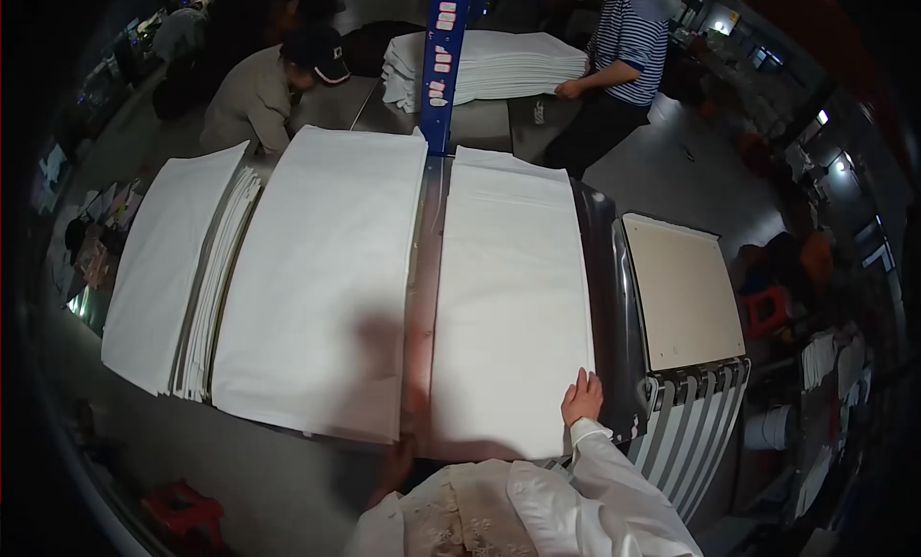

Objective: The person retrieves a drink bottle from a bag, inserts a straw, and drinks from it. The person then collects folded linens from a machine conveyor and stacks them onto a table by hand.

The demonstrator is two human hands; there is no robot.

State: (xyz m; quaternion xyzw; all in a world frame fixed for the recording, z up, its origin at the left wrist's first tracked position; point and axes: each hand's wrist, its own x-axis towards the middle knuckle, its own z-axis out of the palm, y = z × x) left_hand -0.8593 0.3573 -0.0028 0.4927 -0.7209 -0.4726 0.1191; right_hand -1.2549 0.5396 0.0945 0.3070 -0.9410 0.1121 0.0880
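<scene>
A long white fabric panel [508, 269] lies flat on the metal table in front of me. My right hand [582, 401] rests on its near right edge, fingers stretched out. In deep shadow at the near edge, my left hand [401, 456] is by the corner of a wider white fabric panel [317, 269]; its fingers cannot be made out. Between the two panels runs a bare strip of metal table [424, 308]. Further left lies a stack of white fabric panels [173, 269], its layered edges showing.
A blue post [443, 68] rises behind the table. Two people stand at the far side, one in a cap [251, 92], one in a striped shirt [628, 48] touching a thick white fabric stack [518, 68]. At right are a beige board [683, 288] and striped slats [691, 432].
</scene>
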